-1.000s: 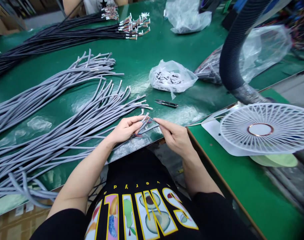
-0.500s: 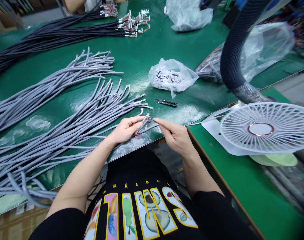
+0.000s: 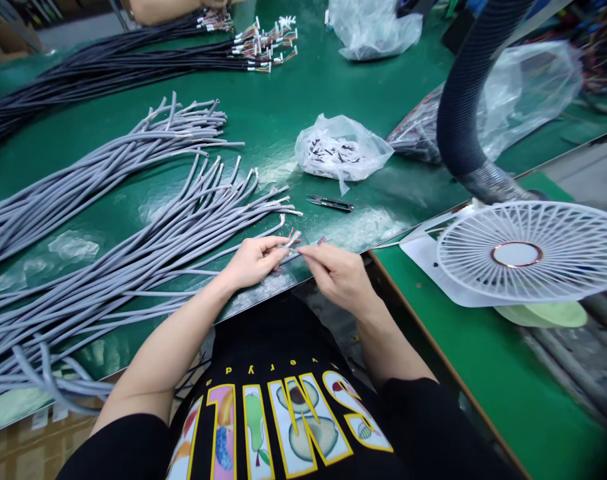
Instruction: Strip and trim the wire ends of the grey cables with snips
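At the table's near edge, my left hand point(image 3: 254, 262) is closed in a pinch on the stripped end of a grey cable point(image 3: 294, 238). Whitish strands and thin coloured wires fan out past its fingertips. Close beside it, my right hand point(image 3: 340, 275) is pinched shut on thin wires point(image 3: 322, 240), whose reddish and dark tips poke out above the index finger. Small detail between the fingertips is hard to make out. Just beyond the hands lies a pair of black thread snips point(image 3: 330, 203). A large bundle of grey cables point(image 3: 183, 233) spreads to the left.
Another grey cable bundle point(image 3: 148, 140) and black cables with white connectors point(image 3: 183, 60) lie farther back. A plastic bag of small black and white parts point(image 3: 340, 153) sits past the snips. On the right stand a white fan point(image 3: 516, 257) and a dark flexible hose point(image 3: 460, 113).
My right hand has shifted slightly left and down, closer to my left hand. Coloured wire tips now show above its fingers. The whitish strands at the cable end stand out more.
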`<state>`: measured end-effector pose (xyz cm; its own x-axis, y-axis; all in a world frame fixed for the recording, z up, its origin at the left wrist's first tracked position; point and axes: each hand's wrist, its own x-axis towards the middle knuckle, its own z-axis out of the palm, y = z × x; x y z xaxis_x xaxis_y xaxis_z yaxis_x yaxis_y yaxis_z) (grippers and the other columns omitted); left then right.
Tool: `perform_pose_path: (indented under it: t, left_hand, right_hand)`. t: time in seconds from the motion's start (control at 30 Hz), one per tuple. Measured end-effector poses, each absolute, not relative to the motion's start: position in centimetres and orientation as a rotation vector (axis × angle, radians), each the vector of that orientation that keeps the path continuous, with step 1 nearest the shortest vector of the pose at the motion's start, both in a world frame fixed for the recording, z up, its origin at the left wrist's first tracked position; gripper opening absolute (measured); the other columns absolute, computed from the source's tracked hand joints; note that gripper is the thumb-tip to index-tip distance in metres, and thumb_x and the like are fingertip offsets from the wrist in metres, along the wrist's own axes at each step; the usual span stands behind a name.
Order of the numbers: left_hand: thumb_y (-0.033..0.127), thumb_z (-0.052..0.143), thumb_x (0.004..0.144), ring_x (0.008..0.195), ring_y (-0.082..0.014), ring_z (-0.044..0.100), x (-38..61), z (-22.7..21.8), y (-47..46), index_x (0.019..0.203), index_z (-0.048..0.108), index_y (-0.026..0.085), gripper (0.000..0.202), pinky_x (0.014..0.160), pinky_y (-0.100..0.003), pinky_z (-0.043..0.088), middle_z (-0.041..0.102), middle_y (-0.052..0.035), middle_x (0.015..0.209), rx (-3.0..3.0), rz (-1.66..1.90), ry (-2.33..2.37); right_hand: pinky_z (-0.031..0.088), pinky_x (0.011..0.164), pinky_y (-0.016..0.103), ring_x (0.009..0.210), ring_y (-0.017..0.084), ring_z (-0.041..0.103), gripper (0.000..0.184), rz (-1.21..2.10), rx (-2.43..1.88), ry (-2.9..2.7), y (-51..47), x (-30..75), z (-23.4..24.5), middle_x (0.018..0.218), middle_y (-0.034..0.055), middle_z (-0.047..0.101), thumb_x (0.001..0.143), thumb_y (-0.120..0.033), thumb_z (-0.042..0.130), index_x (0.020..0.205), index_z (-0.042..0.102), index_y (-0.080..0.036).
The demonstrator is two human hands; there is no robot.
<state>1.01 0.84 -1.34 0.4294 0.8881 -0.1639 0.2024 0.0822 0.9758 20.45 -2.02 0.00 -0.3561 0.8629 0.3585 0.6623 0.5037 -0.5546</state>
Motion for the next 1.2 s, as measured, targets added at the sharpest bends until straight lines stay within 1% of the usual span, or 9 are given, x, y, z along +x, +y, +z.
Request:
perform_pose_path:
  t: [0.13,0.23,0.3,0.37,0.53,0.67,0.83,0.97,1.2]
  left_hand:
    - [0.039,0.059,0.085,0.046,-0.0069,0.045,0.9,-1.2,1.1,0.112,0.06,0.012,0.038,0.053,-0.02,0.048,0.05,0.0066,0.052,1.331,0.761,0.982]
    - [0.041,0.06,0.085,0.044,-0.0052,0.041,0.7,-1.0,1.2,0.107,0.06,0.012,0.036,0.048,-0.016,0.041,0.051,0.0062,0.052,1.341,0.796,0.969]
    - [0.041,0.061,0.085,0.044,-0.005,0.041,0.7,-0.9,1.2,0.105,0.061,0.012,0.035,0.047,-0.016,0.039,0.05,0.0058,0.052,1.34,0.803,0.964]
    - [0.042,0.062,0.084,0.047,-0.0056,0.043,0.8,-0.9,1.1,0.103,0.062,0.012,0.035,0.05,-0.017,0.044,0.048,0.0062,0.053,1.309,0.793,0.949]
    - [0.044,0.064,0.081,0.048,-0.0064,0.044,0.9,-0.9,0.9,0.1,0.062,0.012,0.038,0.053,-0.021,0.052,0.047,0.0064,0.053,1.255,0.776,0.948]
    - [0.045,0.063,0.082,0.048,-0.006,0.043,1.0,-0.8,1.0,0.101,0.061,0.012,0.038,0.052,-0.021,0.052,0.048,0.0067,0.053,1.25,0.78,0.952]
    - [0.045,0.064,0.081,0.047,-0.0056,0.043,0.9,-0.7,1.0,0.1,0.061,0.012,0.038,0.05,-0.019,0.05,0.048,0.0065,0.053,1.265,0.778,0.963]
    - [0.044,0.062,0.082,0.048,-0.0058,0.044,0.9,-0.9,1.0,0.102,0.062,0.012,0.037,0.051,-0.018,0.049,0.049,0.0058,0.054,1.289,0.806,0.953]
    - [0.044,0.064,0.081,0.048,-0.0064,0.044,0.9,-0.8,1.0,0.104,0.064,0.011,0.04,0.053,-0.021,0.052,0.048,0.006,0.053,1.253,0.764,0.953]
  right_hand:
    - [0.054,0.071,0.028,0.074,0.015,0.067,0.027,0.499,-1.189,-2.034,-2.2,20.4,0.5,0.087,0.0055,0.074,0.093,-0.021,0.047,0.107,0.07,-0.02]
    - [0.055,0.075,0.032,0.08,0.018,0.069,0.03,0.466,-1.263,-1.981,-2.1,20.9,0.3,0.094,0.0077,0.074,0.094,-0.021,0.046,0.112,0.07,-0.02]
    - [0.055,0.08,0.034,0.083,0.018,0.069,0.031,0.464,-1.297,-1.989,-2.1,21.1,0.0,0.098,0.0081,0.074,0.094,-0.021,0.045,0.114,0.069,-0.021]
    - [0.055,0.081,0.034,0.082,0.018,0.069,0.032,0.471,-1.322,-2.001,-2.1,21.1,-0.3,0.098,0.0079,0.074,0.094,-0.022,0.044,0.115,0.068,-0.021]
    - [0.055,0.073,0.03,0.077,0.018,0.069,0.033,0.472,-1.339,-2.034,-2.2,20.7,-0.2,0.089,0.0078,0.074,0.094,-0.023,0.044,0.115,0.069,-0.02]
    - [0.055,0.082,0.033,0.086,0.019,0.07,0.032,0.457,-1.33,-2.002,-2.1,20.8,0.0,0.098,0.0079,0.074,0.094,-0.022,0.045,0.114,0.07,-0.021]
    - [0.056,0.072,0.03,0.076,0.018,0.069,0.032,0.511,-1.325,-2.06,-2.1,20.9,-0.1,0.088,0.0071,0.074,0.094,-0.022,0.045,0.114,0.07,-0.021]
    - [0.056,0.082,0.032,0.085,0.019,0.071,0.029,0.472,-1.327,-1.99,-2.1,21.0,-0.4,0.098,0.007,0.075,0.094,-0.024,0.048,0.113,0.07,-0.022]
    - [0.057,0.079,0.029,0.09,0.019,0.072,0.031,0.489,-1.283,-2.062,-2.2,20.1,-0.5,0.104,0.0067,0.075,0.094,-0.022,0.047,0.114,0.07,-0.021]
